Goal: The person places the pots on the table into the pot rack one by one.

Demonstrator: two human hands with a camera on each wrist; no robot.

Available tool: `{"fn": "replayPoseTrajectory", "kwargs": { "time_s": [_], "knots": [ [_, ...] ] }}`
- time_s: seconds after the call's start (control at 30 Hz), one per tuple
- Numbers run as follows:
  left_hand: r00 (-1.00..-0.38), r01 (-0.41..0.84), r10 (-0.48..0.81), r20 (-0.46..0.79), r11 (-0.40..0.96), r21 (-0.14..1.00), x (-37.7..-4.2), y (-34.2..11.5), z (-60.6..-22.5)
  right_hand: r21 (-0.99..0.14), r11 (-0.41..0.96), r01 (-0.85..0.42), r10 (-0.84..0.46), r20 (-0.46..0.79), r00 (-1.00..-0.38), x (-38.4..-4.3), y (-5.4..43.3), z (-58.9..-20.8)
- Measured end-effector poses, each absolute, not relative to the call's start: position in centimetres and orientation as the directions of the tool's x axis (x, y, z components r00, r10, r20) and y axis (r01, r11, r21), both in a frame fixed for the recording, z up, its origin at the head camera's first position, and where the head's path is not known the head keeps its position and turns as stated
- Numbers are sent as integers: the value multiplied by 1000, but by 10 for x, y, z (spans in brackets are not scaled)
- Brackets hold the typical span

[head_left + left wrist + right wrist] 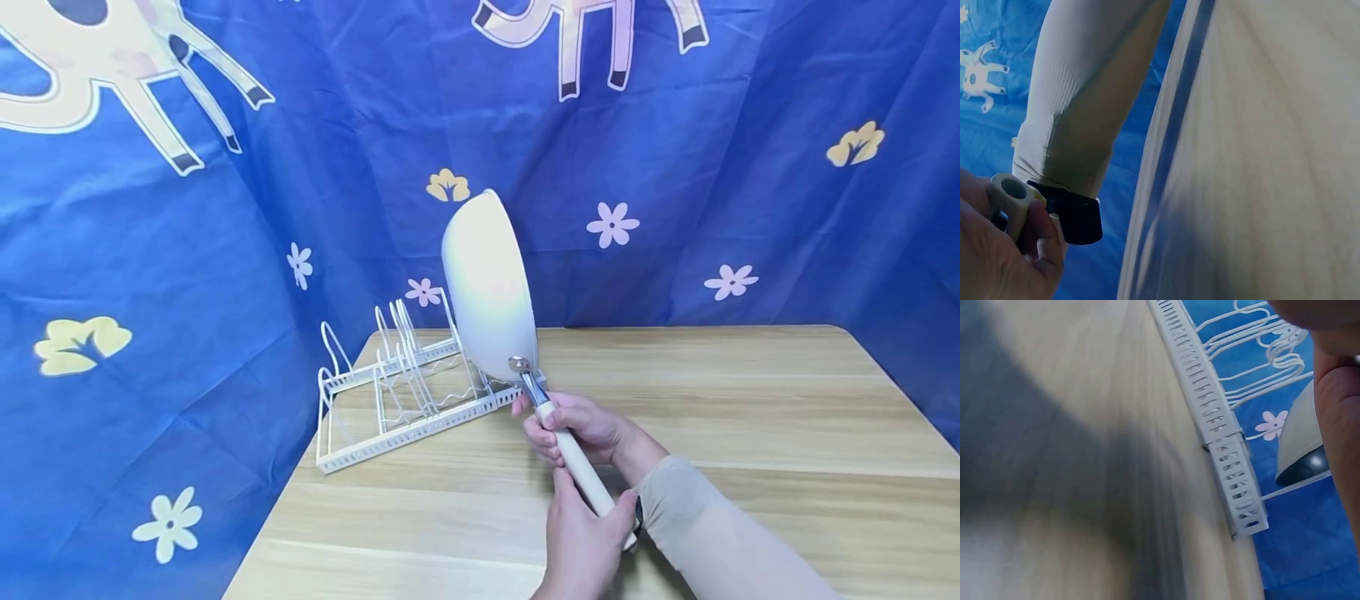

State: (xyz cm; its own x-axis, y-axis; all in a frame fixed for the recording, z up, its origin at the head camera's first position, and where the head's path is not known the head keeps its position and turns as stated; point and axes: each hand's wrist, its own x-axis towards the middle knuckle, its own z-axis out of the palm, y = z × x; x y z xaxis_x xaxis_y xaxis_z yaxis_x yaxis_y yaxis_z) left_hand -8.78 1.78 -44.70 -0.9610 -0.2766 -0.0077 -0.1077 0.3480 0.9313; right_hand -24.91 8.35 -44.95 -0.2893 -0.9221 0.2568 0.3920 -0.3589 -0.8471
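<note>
A white pan (483, 283) is held tilted on its side, its rounded outside facing the head camera. Its pale handle (581, 471) slopes down toward the person. My right hand (588, 429) grips the handle near its metal neck. Lower down, my left hand (581, 533) holds the handle's end between thumb and fingers; the left wrist view shows the holed handle tip (1013, 190) in that hand. The pan's lower part is at the right end of a white wire rack (420, 425), overlapping it in the head view. Whether the pan touches the rack I cannot tell.
The rack stands on the left part of a wood-grain table (750, 417), with several upright wire dividers (408, 350) and slotted side rails (1210, 412). A blue patterned cloth (675, 167) hangs behind the table and along its left side.
</note>
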Motion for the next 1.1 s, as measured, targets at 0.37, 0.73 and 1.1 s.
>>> {"fn": "replayPoseTrajectory", "kwargs": {
  "time_s": [0.37, 0.73, 1.1],
  "knots": [
    [-958, -52, -282, 57, 363, 930, -92, 22, -475, -812, -370, 451, -920, 251, -303, -247, 86, -466],
    [-983, -86, -179, -39, 262, 961, -91, 18, -466, -844, -308, 438, -935, 185, -302, -250, 93, -469],
    [-986, -166, 18, -168, 87, 982, -94, -1, -466, -896, -180, 406, -895, -22, -445, -246, 108, -467]
  ]
}}
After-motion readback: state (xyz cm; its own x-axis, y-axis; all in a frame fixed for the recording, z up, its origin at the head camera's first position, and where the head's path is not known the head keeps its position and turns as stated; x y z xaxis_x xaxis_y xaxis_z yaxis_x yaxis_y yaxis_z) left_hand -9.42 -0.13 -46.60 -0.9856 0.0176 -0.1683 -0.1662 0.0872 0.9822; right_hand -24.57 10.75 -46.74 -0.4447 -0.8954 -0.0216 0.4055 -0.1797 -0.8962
